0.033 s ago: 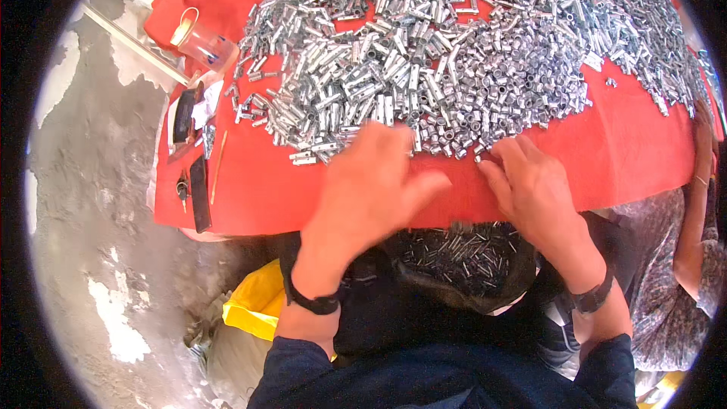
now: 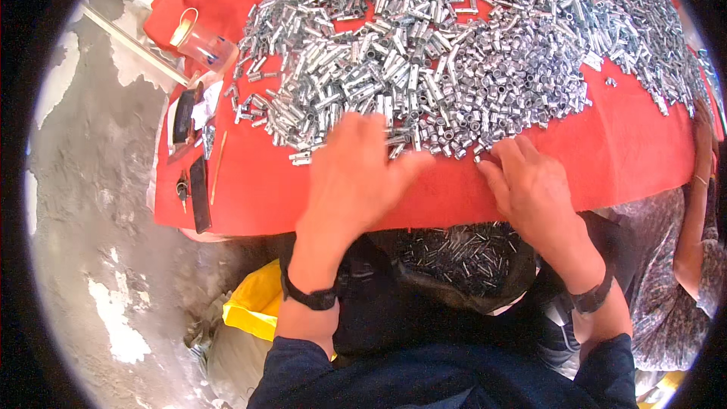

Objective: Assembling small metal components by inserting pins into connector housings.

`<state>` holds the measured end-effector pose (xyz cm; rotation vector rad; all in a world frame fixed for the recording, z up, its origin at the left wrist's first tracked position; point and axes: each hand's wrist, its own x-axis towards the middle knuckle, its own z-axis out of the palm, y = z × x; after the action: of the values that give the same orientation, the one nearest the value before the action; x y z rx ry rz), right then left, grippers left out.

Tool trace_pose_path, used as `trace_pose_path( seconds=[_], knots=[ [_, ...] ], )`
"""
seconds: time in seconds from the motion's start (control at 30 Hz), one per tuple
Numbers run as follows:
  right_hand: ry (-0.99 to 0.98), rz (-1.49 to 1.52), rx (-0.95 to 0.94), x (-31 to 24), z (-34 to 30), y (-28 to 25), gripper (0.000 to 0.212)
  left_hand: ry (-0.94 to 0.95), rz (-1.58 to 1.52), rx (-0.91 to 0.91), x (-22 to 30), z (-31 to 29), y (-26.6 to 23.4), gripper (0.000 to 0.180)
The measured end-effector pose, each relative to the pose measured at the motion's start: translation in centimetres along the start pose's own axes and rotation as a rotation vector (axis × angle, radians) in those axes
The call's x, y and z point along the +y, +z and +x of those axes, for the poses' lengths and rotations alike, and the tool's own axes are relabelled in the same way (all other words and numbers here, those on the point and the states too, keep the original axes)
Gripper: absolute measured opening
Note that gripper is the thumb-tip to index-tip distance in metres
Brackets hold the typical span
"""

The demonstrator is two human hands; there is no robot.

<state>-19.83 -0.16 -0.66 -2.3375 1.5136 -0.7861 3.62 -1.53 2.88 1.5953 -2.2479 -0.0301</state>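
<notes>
Light fingertips seem best here (a broad sweep could scatter small pieces). My left hand (image 2: 352, 174), blurred, reaches palm down with thumb spread; my right hand (image 2: 534, 182) angles inward, thumb and forefinger curled. I can't tell whether either grasps anything. Just past my right fingertips lie metal rings (image 2: 515, 76); beyond my left fingers, metal tubes (image 2: 394, 68) cover the red cloth (image 2: 621, 144).
</notes>
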Motion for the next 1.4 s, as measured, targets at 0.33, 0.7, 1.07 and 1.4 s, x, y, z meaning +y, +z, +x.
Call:
trace_pose_path(
  seconds=[0.33, 0.7, 1.07, 1.4],
  knots=[
    [-0.085, -0.066, -0.117, -1.2, 0.4, 0.3, 0.014, -0.119, 0.263, 0.033, -0.7, 2.5, 2.3, 0.054],
    [-0.070, -0.105, -0.119, -1.2, 0.6, 0.7, 0.016, 0.011, 0.080, 0.011, 1.3, 2.0, 3.7, 0.041],
    [-0.005, -0.019, -0.044, -0.8, 0.4, 0.7, 0.016, 0.189, -0.090, 0.158, 1.5, 1.6, 2.2, 0.032],
    [0.036, 0.410, 0.076, -0.9, 1.2, 0.2, 0.012, 0.238, -0.135, 0.238, 1.9, 1.7, 2.6, 0.013]
  ],
)
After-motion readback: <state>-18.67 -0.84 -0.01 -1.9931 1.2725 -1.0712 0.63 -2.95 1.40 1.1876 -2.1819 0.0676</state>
